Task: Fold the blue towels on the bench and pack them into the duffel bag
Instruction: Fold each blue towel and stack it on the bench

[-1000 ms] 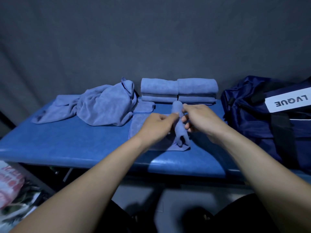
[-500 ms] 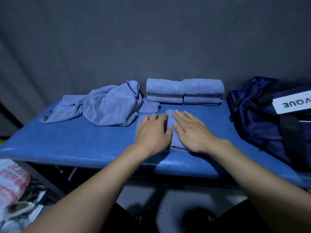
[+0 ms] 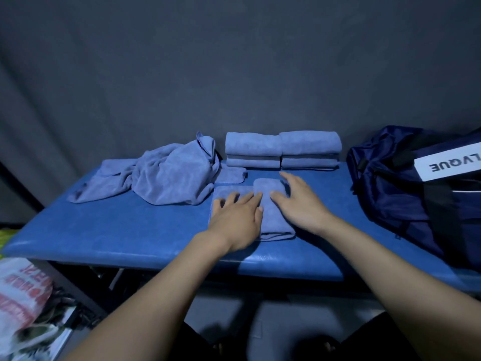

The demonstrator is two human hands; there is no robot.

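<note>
A partly folded blue towel [image 3: 273, 212] lies flat on the blue bench [image 3: 117, 230], its right part doubled over into a narrow strip. My left hand [image 3: 238, 217] rests flat on its left part, fingers spread. My right hand [image 3: 299, 204] lies flat on the towel's right edge, fingers apart. Behind it, two stacks of folded blue towels [image 3: 282, 149] stand against the wall. A heap of unfolded blue towels [image 3: 161, 173] lies at the back left. The dark blue duffel bag [image 3: 406, 183] with a white label sits on the bench's right end.
A dark grey curtain [image 3: 234, 61] hangs close behind the bench. Below the bench at the left are a plastic bag [image 3: 20, 295] and clutter on the floor. A small flat blue cloth [image 3: 230, 174] lies between the heap and the stacks.
Both hands went from pinching the towel's raised fold to pressing flat on it. The fold now lies down on the bench, and the right hand has slid a little to the right.
</note>
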